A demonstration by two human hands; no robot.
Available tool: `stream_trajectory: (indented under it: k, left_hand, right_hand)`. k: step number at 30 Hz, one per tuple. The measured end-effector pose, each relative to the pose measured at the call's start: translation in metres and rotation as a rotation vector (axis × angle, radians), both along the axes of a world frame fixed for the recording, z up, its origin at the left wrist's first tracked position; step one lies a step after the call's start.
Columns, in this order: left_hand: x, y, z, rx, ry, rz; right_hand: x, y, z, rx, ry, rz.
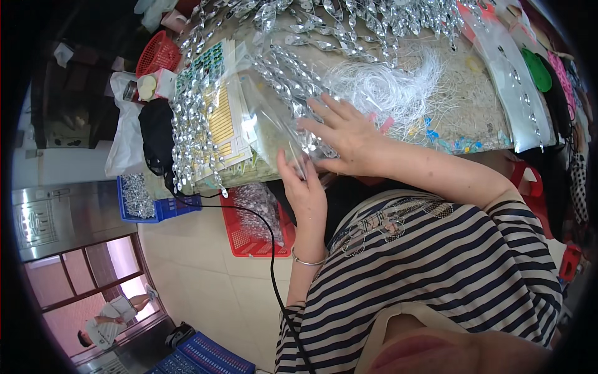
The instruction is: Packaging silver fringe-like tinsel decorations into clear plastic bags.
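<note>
A clear plastic bag [269,118] lies at the middle of the table, its near end at the table's front edge. My left hand [304,194] has that near end between its thumb and fingers. Silver twisted bead strands [289,78] run in a bundle along the bag; whether they are inside it I cannot tell. My right hand [352,138] rests flat on the strands' near end with its fingers spread. Just beyond it sits a loose coil of white thread [392,84].
More silver strands [355,28] cover the table's far side. Printed sheets [221,118] lie left, partly under other strands. A filled plastic bag [514,93] lies right. Below the table stand a red basket [243,240] and a blue crate [165,209]. A black cable [272,255] hangs beside my left arm.
</note>
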State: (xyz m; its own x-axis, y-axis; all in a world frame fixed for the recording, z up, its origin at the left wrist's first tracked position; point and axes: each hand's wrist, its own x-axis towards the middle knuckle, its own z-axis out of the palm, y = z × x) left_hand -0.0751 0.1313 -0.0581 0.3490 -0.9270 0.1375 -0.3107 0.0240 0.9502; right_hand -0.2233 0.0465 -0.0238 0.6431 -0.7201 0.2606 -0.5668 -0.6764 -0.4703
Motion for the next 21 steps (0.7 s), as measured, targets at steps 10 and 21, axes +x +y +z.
stream_trajectory:
  k: [10,21]
  left_hand:
    - [0.002,0.002,0.009,0.032,-0.389,-0.039]
    - [0.009,0.003,-0.002,0.065,-0.293,0.000]
  right_hand:
    - [0.005,-0.040,-0.024,-0.254,0.149,-0.213]
    - [-0.006,0.004,-0.004,-0.128,0.034,0.046]
